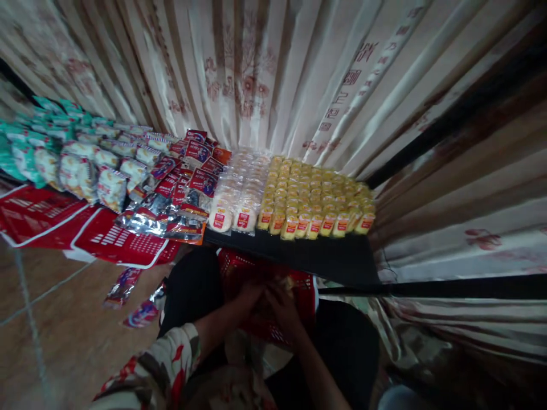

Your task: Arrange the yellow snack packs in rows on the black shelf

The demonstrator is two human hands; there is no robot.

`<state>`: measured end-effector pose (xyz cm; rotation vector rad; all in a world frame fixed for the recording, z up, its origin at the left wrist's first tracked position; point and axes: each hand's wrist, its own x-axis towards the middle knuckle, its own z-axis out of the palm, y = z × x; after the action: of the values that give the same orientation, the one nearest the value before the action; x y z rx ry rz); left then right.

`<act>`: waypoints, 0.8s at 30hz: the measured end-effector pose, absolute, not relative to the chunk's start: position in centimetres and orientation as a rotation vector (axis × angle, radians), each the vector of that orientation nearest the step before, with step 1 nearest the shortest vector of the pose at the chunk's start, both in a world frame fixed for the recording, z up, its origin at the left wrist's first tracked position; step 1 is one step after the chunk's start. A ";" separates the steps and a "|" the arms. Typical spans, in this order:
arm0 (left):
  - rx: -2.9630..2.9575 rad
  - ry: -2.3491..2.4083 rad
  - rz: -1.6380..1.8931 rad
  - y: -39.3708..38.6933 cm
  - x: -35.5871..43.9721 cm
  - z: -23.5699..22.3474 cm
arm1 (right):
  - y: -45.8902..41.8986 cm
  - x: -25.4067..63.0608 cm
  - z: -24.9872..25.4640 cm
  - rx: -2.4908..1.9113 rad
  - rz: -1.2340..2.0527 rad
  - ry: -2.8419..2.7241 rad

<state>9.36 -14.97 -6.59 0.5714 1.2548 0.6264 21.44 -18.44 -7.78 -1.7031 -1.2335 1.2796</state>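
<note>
My left hand (251, 295) and my right hand (278, 303) meet low over a red plastic basket (233, 267) held between my knees. Shadow and blur hide the fingers of both. Just beyond my right hand's fingers is a small yellowish thing (289, 282), perhaps a packet; whether either hand grips it does not show. On the black board (333, 256) beyond the basket stand tight rows of small yellow-wrapped snack packs (314, 199). Left of them lie two rows of clear-wrapped pale round cakes (245, 188).
Red and silver packets (188, 182), white snack bags (113, 185) and green bags (51, 128) are heaped leftward. Below them sit red baskets (115, 239). Two packets (123, 285) lie on the tiled floor. A curtain (273, 68) hangs behind, and a dark bar (427, 287) runs right.
</note>
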 end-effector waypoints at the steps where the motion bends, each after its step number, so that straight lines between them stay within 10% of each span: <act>1: 0.571 1.255 0.631 -15.2 9.4 -6.5 | -18.7 21.6 -7.7 -1.681 1.276 -1.251; 24: 1.266 1.296 0.935 -15.4 9.5 1.5 | -18.3 23.4 3.6 -1.358 1.255 -1.027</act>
<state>9.54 -15.44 1.55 1.2658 1.2958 0.9349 23.45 -18.28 3.58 -1.3578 -1.0271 1.2555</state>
